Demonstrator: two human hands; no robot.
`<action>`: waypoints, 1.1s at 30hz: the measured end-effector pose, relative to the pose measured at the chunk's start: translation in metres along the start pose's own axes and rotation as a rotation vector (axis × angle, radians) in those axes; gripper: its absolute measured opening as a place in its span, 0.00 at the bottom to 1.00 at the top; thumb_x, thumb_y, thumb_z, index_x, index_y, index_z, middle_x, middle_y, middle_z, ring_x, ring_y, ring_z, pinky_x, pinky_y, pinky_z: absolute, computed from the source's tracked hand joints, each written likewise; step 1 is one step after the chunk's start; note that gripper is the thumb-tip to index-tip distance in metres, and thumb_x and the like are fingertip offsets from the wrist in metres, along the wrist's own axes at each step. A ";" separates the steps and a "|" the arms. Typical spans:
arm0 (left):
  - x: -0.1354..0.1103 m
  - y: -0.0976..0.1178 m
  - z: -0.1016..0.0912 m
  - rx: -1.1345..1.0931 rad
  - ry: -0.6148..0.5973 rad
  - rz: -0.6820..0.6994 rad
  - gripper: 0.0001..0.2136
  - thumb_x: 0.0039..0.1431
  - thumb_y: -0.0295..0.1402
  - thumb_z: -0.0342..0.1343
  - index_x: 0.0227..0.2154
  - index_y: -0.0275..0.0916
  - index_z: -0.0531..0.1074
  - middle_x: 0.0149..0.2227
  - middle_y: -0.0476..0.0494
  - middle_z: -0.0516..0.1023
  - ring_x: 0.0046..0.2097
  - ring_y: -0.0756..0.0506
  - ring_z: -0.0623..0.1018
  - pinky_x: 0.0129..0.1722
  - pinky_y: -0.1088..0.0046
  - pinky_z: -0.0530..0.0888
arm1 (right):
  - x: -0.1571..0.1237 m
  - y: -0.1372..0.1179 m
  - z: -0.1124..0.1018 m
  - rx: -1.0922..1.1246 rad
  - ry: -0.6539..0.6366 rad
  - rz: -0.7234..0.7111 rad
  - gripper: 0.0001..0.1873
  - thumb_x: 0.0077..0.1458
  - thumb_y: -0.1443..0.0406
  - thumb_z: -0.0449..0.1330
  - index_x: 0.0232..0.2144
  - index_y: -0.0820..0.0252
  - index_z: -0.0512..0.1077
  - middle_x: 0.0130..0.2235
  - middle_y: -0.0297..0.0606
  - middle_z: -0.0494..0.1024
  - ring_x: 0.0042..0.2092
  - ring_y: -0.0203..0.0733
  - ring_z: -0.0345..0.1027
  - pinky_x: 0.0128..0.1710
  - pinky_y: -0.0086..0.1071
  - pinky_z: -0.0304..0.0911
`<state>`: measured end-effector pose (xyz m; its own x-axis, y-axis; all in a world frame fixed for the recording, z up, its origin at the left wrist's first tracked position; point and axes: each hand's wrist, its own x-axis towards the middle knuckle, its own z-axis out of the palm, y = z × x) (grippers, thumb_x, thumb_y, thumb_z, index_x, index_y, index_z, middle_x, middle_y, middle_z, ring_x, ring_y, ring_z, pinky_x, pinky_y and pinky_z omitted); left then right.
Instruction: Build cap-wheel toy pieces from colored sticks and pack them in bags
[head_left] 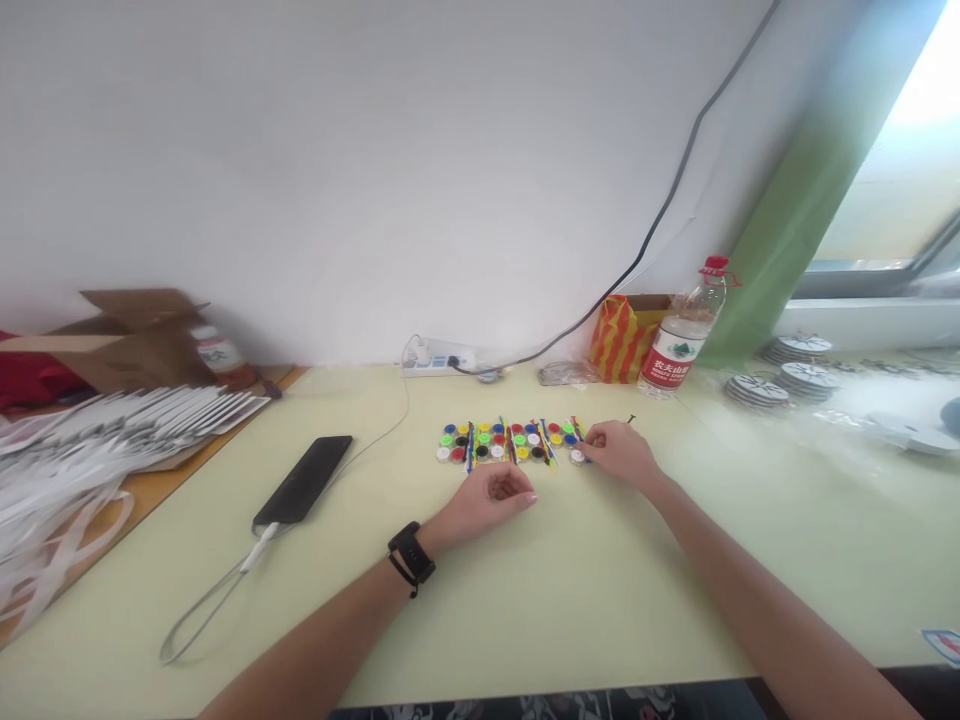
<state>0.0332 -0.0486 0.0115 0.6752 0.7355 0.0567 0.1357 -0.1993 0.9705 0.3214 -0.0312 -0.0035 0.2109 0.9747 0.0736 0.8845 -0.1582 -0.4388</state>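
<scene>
My right hand (619, 452) is at the right end of a row of small paint pots (510, 443), which stands in the middle of the pale yellow table (570, 600). The fingers are bent and narrow, and the tips touch a white pot (577, 457) at the end of the row. I cannot tell if they really grip it. Thin colored sticks lie between the groups of pots.

My left hand (491, 497) rests on the table just in front of the row, apart from the pots. Its fingers are curled in to the palm like a loose fist, and I cannot tell if something is inside. On this wrist is a black watch (412, 552).

To the left lies a black phone (304, 478) with a white cable (217, 590) plugged in. Behind the pots, near the wall, are a power strip (439, 360), an orange and yellow bag (619, 340) and a water bottle (684, 335) with a red label, standing upright just beside the bag.
</scene>
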 end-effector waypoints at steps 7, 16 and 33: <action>0.001 -0.002 0.000 -0.003 0.003 0.013 0.13 0.58 0.43 0.65 0.35 0.36 0.76 0.36 0.44 0.78 0.37 0.48 0.76 0.42 0.70 0.73 | 0.000 0.000 0.002 0.005 0.009 -0.002 0.07 0.52 0.60 0.65 0.28 0.56 0.79 0.34 0.40 0.83 0.37 0.45 0.75 0.32 0.32 0.58; 0.001 -0.003 0.000 -0.008 0.001 0.004 0.13 0.59 0.42 0.65 0.35 0.36 0.76 0.36 0.44 0.78 0.37 0.48 0.76 0.42 0.70 0.73 | 0.001 0.005 0.003 0.038 0.004 -0.041 0.04 0.51 0.63 0.63 0.26 0.56 0.76 0.31 0.39 0.81 0.34 0.43 0.73 0.31 0.32 0.56; -0.001 0.000 0.000 -0.030 0.006 -0.006 0.13 0.58 0.43 0.66 0.35 0.36 0.76 0.35 0.44 0.78 0.37 0.48 0.77 0.41 0.71 0.73 | -0.003 0.005 -0.015 0.705 -0.082 -0.251 0.19 0.60 0.49 0.55 0.45 0.55 0.66 0.31 0.32 0.69 0.32 0.40 0.64 0.32 0.33 0.62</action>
<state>0.0326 -0.0490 0.0113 0.6697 0.7408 0.0523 0.1176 -0.1754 0.9774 0.3317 -0.0375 0.0070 -0.0183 0.9812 0.1923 0.4205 0.1821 -0.8888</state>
